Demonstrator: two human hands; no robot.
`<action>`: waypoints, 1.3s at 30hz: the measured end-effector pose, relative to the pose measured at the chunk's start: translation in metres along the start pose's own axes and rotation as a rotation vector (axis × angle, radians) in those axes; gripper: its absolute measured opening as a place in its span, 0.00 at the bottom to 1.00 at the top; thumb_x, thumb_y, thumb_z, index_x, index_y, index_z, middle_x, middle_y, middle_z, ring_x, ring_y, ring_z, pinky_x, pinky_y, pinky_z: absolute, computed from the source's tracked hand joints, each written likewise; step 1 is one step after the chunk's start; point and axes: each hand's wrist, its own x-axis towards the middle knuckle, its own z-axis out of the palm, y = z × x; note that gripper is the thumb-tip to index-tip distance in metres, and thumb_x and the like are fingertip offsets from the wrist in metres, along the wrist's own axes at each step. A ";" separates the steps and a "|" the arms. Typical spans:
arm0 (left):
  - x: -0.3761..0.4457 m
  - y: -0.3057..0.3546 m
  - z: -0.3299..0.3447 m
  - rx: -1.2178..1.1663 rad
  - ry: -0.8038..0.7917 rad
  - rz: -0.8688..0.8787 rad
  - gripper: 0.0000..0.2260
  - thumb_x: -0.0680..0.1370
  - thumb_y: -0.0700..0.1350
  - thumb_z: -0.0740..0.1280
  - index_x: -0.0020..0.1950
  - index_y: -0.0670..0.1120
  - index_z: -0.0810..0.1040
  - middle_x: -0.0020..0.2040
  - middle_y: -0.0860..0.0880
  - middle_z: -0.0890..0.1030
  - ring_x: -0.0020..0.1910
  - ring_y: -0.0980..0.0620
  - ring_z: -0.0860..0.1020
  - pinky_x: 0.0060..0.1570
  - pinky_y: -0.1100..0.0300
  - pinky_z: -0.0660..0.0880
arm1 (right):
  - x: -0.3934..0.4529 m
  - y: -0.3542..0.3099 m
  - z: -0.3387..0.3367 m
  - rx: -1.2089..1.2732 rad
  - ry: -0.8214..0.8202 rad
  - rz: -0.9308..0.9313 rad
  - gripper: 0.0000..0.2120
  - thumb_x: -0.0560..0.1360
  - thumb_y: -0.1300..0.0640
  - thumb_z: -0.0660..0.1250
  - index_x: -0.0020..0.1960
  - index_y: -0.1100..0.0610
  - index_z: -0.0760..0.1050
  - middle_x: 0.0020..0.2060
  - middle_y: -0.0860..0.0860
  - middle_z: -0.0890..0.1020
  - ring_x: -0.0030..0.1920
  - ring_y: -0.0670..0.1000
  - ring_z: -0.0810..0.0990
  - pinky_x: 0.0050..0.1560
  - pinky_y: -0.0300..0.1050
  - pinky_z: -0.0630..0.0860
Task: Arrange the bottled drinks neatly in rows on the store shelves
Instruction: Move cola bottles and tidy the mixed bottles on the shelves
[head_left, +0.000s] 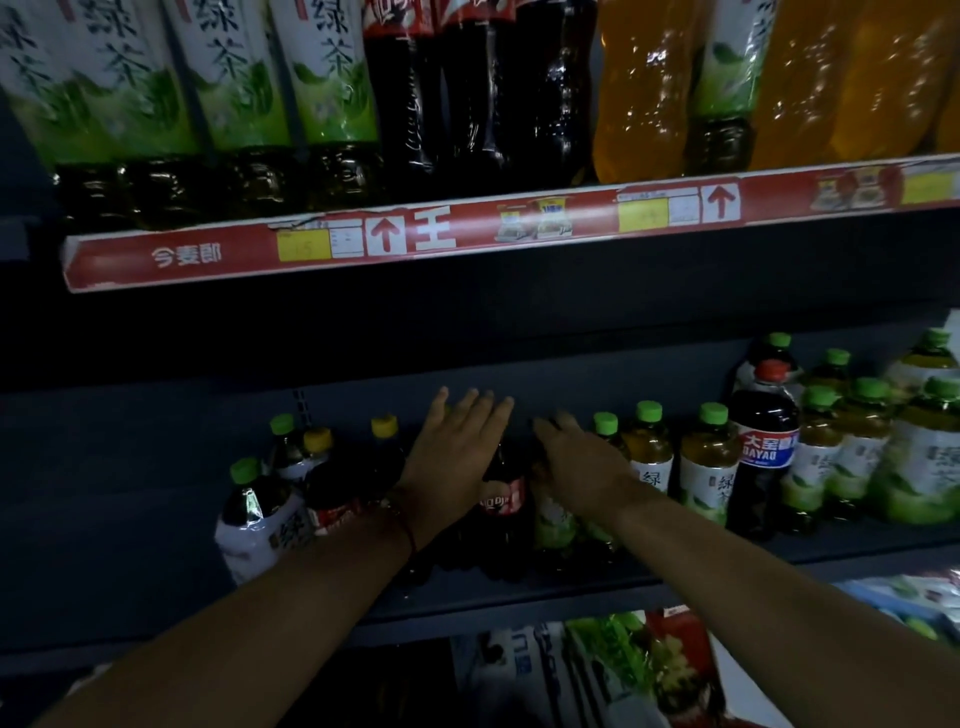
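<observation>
On the dark middle shelf (519, 597) stand mixed bottles. My left hand (457, 462) lies flat with straight fingers against the upper left side of a dark cola bottle (501, 501) with a red label. My right hand (582, 462) is beside it, fingers curled over the hidden top of a green tea bottle (553, 519). To the right stand green-capped tea bottles (709, 467) and a red-capped cola bottle (763, 452). At the left, a green tea bottle (254, 519) leans among yellow-capped dark bottles (384, 452).
The upper shelf, fronted by a red price strip (467, 234), carries large green tea, cola and orange drink bottles. More green tea bottles (914, 467) crowd the far right. Colourful packets (649, 660) lie on the shelf below. The middle shelf's left end is bare.
</observation>
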 end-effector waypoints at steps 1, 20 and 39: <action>-0.004 0.002 -0.001 -0.024 0.007 0.001 0.46 0.75 0.63 0.67 0.81 0.45 0.44 0.81 0.44 0.52 0.80 0.44 0.50 0.76 0.42 0.39 | 0.001 0.000 -0.002 0.005 0.023 0.005 0.27 0.79 0.55 0.65 0.75 0.56 0.61 0.70 0.59 0.66 0.62 0.61 0.76 0.55 0.49 0.75; -0.063 0.010 -0.217 -1.251 0.137 -0.095 0.32 0.70 0.51 0.79 0.69 0.57 0.67 0.58 0.59 0.80 0.55 0.64 0.79 0.56 0.62 0.78 | -0.131 -0.099 -0.220 0.246 0.504 -0.401 0.11 0.79 0.52 0.67 0.60 0.44 0.78 0.55 0.41 0.77 0.54 0.40 0.76 0.55 0.42 0.77; 0.027 -0.130 -0.442 -0.381 0.755 -0.208 0.32 0.80 0.64 0.55 0.80 0.52 0.53 0.75 0.48 0.66 0.72 0.49 0.68 0.69 0.48 0.67 | -0.068 -0.140 -0.293 0.960 0.553 -0.379 0.22 0.69 0.48 0.77 0.59 0.45 0.73 0.49 0.44 0.83 0.48 0.43 0.83 0.50 0.44 0.83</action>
